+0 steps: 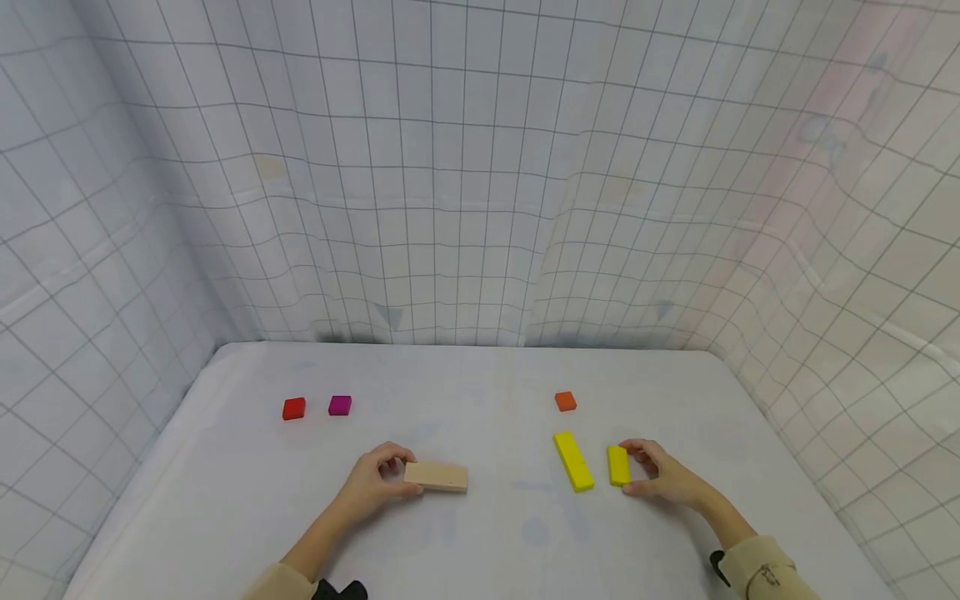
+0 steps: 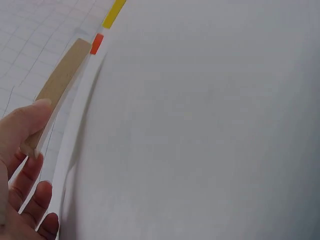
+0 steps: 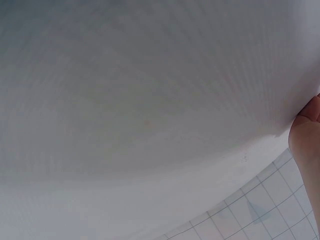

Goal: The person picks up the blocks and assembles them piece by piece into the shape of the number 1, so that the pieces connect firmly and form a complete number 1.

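My left hand (image 1: 375,479) pinches the left end of a plain wooden block (image 1: 437,477), thumb on the near side and fingers on the far side. The left wrist view shows the same wooden block (image 2: 65,70) slanting up from the thumb, the other fingers loosely curled below. On the right, my right hand (image 1: 667,475) holds a short yellow block (image 1: 618,465) between thumb and fingers at its right side. A longer yellow block (image 1: 573,461) lies just left of it. In the right wrist view only part of the right hand (image 3: 307,135) shows at the edge; the block is hidden there.
A small orange block (image 1: 566,402) lies behind the yellow ones. Toward the back left are a red block (image 1: 294,408) and a purple block (image 1: 340,406). A white-covered table (image 1: 495,550) bears them all, with grid-patterned curtains (image 1: 480,208) around its back and sides.
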Motion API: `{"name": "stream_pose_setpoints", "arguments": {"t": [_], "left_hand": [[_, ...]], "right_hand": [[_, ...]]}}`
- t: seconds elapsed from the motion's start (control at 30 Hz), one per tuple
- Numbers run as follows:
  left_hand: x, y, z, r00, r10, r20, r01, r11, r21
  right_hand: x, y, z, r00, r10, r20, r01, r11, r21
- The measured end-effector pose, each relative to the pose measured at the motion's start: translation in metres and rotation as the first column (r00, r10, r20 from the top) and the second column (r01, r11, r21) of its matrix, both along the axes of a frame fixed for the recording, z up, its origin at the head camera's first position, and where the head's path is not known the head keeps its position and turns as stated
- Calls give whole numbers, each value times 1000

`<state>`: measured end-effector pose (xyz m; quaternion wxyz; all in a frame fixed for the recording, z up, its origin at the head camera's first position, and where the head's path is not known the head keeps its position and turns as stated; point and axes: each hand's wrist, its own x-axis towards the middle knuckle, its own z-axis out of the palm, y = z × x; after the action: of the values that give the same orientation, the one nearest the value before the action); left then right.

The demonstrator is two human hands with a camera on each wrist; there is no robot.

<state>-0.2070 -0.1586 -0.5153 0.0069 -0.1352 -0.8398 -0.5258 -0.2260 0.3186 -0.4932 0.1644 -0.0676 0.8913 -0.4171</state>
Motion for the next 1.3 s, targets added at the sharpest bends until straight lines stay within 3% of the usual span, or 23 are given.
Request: {"name": "stream_pose_setpoints", "arguments": {"t": [0.27, 0.47, 0.7, 0.77, 1.03, 1.3], "left_hand": [[8, 24, -3, 999, -33, -14, 33, 998, 51], [14, 38, -2, 999, -31, -29, 32, 999, 36], [31, 56, 22, 999, -18, -32, 20, 998, 58], [33, 60, 25, 999, -15, -35, 17, 998, 58], [27, 65, -3, 998, -27, -61, 25, 1000, -19], [28, 69, -12, 983, 12, -184, -26, 997, -76]], "right_hand": [[0, -2, 2, 1000, 4, 1, -4, 1000, 6], [0, -3, 3, 1000, 22, -3, -22, 999, 23], [0, -1, 1, 1000, 14, -7, -14, 1000, 16], [-1, 0, 1, 1000, 10, -7, -10, 1000, 8], [0, 0, 0, 1000, 10, -8, -10, 1000, 5], [0, 1, 0, 1000, 23, -11, -23, 1000, 1]]}}
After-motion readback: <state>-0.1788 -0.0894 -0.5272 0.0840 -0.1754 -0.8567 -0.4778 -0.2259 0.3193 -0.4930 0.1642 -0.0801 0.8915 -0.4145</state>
